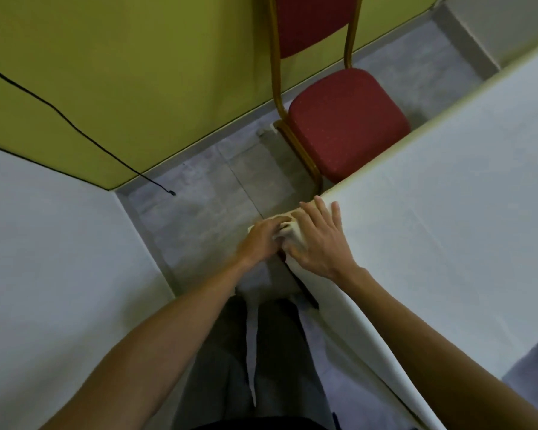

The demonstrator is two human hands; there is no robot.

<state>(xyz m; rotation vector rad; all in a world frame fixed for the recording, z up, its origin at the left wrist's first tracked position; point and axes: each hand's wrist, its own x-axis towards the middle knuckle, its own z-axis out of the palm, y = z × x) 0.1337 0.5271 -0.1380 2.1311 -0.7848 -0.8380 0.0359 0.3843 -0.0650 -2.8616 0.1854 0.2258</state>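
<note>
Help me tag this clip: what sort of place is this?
Likely a banquet or function room: left hand and right hand handle a white tablecloth at a table corner, beside a red padded chair with gilt frame.

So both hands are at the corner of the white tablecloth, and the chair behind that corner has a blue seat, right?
Not quite. The head view shows the chair has a red seat, not blue. The rest holds: the left hand and right hand are at the corner of the white tablecloth.
</note>
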